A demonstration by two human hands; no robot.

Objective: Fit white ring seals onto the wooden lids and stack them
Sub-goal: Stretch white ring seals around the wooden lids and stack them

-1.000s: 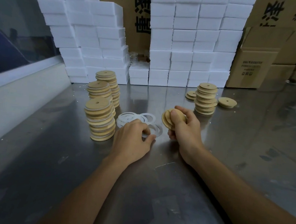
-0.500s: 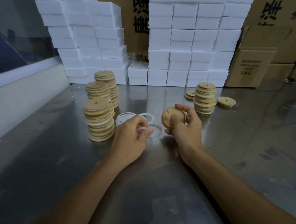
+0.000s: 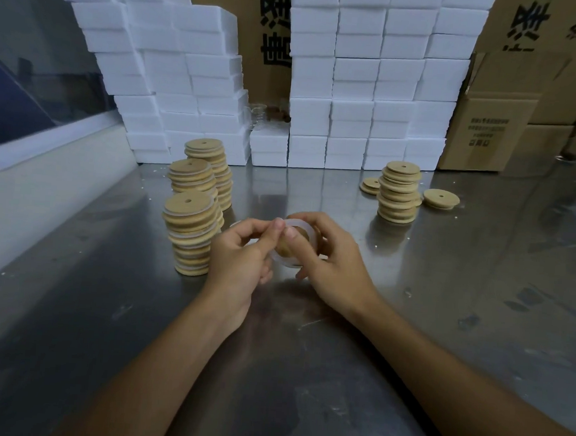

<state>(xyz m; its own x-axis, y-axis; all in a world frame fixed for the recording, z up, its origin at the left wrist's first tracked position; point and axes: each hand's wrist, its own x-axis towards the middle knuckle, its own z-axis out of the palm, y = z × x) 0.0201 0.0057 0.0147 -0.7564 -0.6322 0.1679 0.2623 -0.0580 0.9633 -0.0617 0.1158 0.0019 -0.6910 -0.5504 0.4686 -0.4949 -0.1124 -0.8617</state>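
Ring seal [image 3: 294, 263], pinched by left hand [image 3: 244, 255] against right hand's [image 3: 331, 264] gripped lid [image 3: 286, 244], could slip off unevenly.

Both forearms reaching in from the bottom edge, converging near the centre. Left hand [image 3: 240, 258] lifting slightly, back facing the camera, thumb and forefinger pinching together at the top. Right hand [image 3: 331, 257] sitting just beside it, fingers curling inward, thumb pressing forward. Thumb tips of the two hands nearly touching.
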